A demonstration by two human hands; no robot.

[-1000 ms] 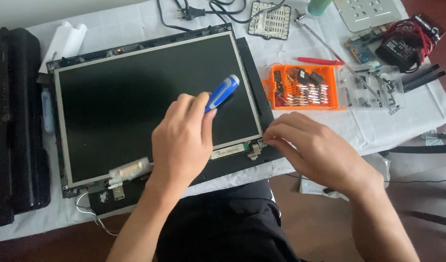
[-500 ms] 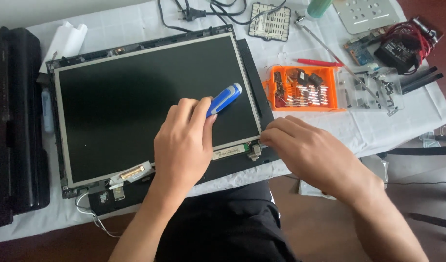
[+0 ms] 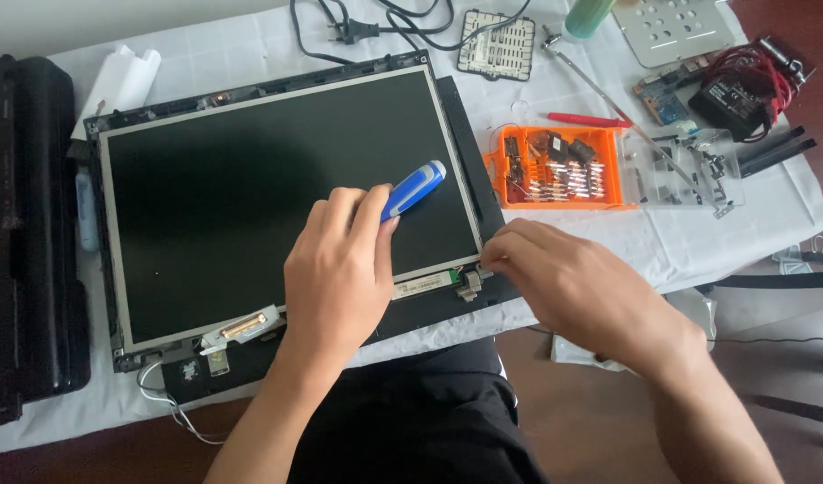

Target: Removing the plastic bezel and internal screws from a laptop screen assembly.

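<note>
A bare laptop screen panel (image 3: 250, 188) lies in its dark lid frame on a white-covered table. My left hand (image 3: 340, 269) rests over the panel's lower middle, closed around a blue and white screwdriver (image 3: 416, 188) whose handle sticks up to the right. My right hand (image 3: 573, 287) is at the panel's lower right corner, fingertips on the small metal hinge bracket (image 3: 469, 285). The screwdriver's tip is hidden under my left hand.
An orange bit case (image 3: 555, 170) with a clear lid (image 3: 689, 166) sits right of the screen. Cables (image 3: 357, 27), a perforated black part (image 3: 496, 40), a metal plate (image 3: 676, 31), circuit boards (image 3: 662, 99) and a red tool (image 3: 586, 119) lie behind. A black case (image 3: 26, 242) stands left.
My left hand with the screwdriver has shifted slightly right and down over the panel. My right hand has stayed at the lower right corner.
</note>
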